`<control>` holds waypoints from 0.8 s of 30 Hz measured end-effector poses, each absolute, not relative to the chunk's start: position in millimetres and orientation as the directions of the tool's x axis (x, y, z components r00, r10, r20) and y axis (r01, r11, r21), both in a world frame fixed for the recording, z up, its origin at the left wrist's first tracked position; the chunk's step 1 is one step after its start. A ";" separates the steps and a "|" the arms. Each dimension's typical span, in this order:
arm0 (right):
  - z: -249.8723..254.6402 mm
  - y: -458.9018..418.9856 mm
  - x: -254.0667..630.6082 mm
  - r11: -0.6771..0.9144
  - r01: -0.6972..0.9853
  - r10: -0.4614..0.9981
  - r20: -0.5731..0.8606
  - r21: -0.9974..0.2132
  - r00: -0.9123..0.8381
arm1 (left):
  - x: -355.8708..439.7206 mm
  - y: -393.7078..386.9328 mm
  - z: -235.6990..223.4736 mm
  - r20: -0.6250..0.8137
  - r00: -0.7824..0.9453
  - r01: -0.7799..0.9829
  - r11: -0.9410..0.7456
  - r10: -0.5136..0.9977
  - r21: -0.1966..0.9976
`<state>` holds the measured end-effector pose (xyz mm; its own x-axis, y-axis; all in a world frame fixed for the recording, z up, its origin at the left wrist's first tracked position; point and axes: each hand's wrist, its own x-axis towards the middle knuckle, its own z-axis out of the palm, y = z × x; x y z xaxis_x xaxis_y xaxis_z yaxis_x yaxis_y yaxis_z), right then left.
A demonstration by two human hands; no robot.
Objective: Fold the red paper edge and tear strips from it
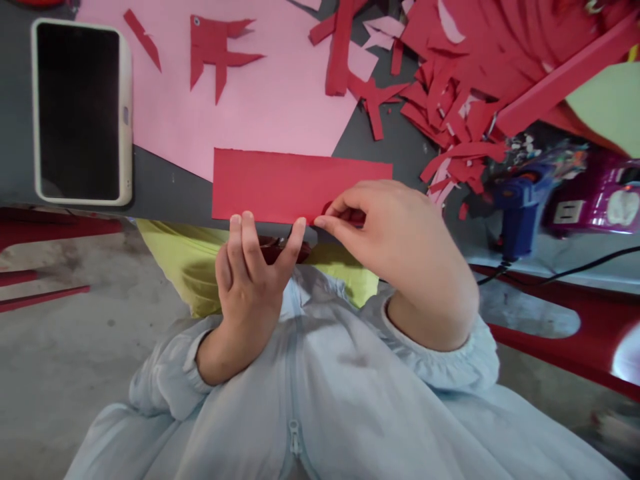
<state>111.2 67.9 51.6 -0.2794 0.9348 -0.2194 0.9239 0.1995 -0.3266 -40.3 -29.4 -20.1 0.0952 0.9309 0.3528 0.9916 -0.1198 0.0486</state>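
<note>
A long red rectangle of craft paper [280,187] lies flat along the near edge of the dark table. My left hand [250,287] rests its outstretched, spread fingertips at the near edge of this rectangle. At the same edge, further right, my right hand [395,240] is closed, with thumb and forefinger pinched together at the paper. The palm side of the right hand is hidden. Above the rectangle, on a big pink sheet [280,120], lies a red cut-out fish [215,50] with a small eye, with a narrow red strip [143,40] to its left.
A phone with a pale case [80,113] lies on the left of the table. Red and pink scraps [450,113] pile up at the right. Beyond my right hand are a blue glue gun [523,207] with a black cord and a purple box-like device [595,200].
</note>
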 end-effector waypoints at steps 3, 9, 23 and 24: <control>50.2 64.0 123.9 0.185 0.922 0.955 -0.161 -0.340 -0.251 | -40.6 -30.0 -19.8 0.329 0.107 0.991 -0.128 0.938 0.044; 45.4 60.8 140.4 0.145 0.915 0.971 -0.122 -0.376 -0.204 | -39.0 -29.5 -15.4 0.310 0.069 0.986 -0.112 0.948 0.122; 43.7 63.3 137.4 0.136 0.930 0.968 -0.153 -0.342 -0.198 | -29.9 -24.6 -5.5 0.252 0.182 0.973 -0.211 0.951 0.094; 43.9 63.8 137.2 0.134 0.931 0.968 -0.158 -0.341 -0.197 | -29.5 -24.2 -5.7 0.263 0.202 0.974 -0.223 0.943 0.049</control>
<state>137.2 63.8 43.9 -0.1966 0.9677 -0.1577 0.9305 0.1335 -0.3410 -29.5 -24.2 -5.7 0.2024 0.9433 0.2632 0.9737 -0.2226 0.0491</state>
